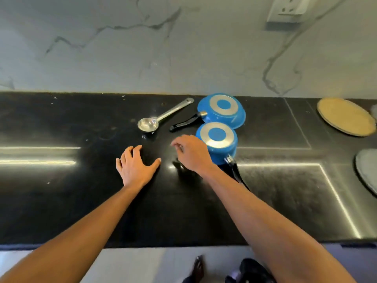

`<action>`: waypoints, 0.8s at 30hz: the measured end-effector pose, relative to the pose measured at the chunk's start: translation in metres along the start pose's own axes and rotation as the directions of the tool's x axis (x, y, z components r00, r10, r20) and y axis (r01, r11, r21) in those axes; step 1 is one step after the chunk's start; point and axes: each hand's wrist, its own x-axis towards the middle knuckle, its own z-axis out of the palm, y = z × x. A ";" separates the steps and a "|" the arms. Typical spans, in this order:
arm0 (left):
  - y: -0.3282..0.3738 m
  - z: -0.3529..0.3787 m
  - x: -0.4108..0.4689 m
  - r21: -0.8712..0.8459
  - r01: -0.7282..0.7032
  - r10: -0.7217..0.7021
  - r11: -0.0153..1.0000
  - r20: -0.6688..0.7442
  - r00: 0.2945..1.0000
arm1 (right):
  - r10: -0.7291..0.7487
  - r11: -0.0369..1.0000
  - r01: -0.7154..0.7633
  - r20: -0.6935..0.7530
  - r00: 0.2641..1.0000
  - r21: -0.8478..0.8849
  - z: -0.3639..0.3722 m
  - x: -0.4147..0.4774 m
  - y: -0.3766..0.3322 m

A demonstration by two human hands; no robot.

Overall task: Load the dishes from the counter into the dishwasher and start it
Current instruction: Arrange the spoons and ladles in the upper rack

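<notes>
Nothing is gripped: left hand (135, 167) is spread open, right hand (191, 153) loosely curled, empty. Ladle (148, 124) is noted at 12 o'clock; inverted blue pans (218, 139) at 2 o'clock.

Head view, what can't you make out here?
- Dishwasher: nowhere in the head view.
- Insides of the two blue pans: both lie upside down.
- Near pan's handle: partly behind the right hand's forearm.
- Grey plate: cut off by the right edge.
- Right fingers: blurred, contact with the counter unclear.
</notes>
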 end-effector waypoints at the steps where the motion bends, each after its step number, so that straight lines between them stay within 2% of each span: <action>1: 0.002 0.001 0.010 0.002 0.054 -0.054 0.999 0.002 0.999 | -0.046 0.999 0.046 0.037 0.998 -0.021 0.002 0.024 -0.002; 5: 0.011 0.004 0.036 0.049 0.188 -0.191 0.981 0.088 0.978 | -0.058 0.989 0.090 0.248 0.967 -0.120 -0.001 0.106 -0.011; 7: 0.012 0.003 0.046 0.092 0.232 -0.245 0.968 0.171 0.954 | -0.056 0.982 0.121 0.389 0.919 -0.144 0.000 0.141 -0.014; 12: 0.017 -0.003 0.058 0.170 0.242 -0.286 0.955 0.320 0.903 | -0.154 0.856 0.428 0.645 0.748 -0.291 0.022 0.189 -0.025; 15: 0.018 -0.005 0.059 0.191 0.238 -0.293 0.952 0.348 0.891 | -0.181 0.813 0.505 0.698 0.693 -0.291 0.031 0.201 -0.029; 18: 0.017 -0.005 0.061 0.202 0.237 -0.299 0.950 0.373 0.879 | -0.230 0.804 0.536 0.697 0.680 -0.258 0.032 0.204 -0.033; 24: 0.016 -0.007 0.062 0.214 0.224 -0.295 0.951 0.402 0.867 | -0.371 0.803 0.558 0.555 0.745 -0.212 0.019 0.198 -0.052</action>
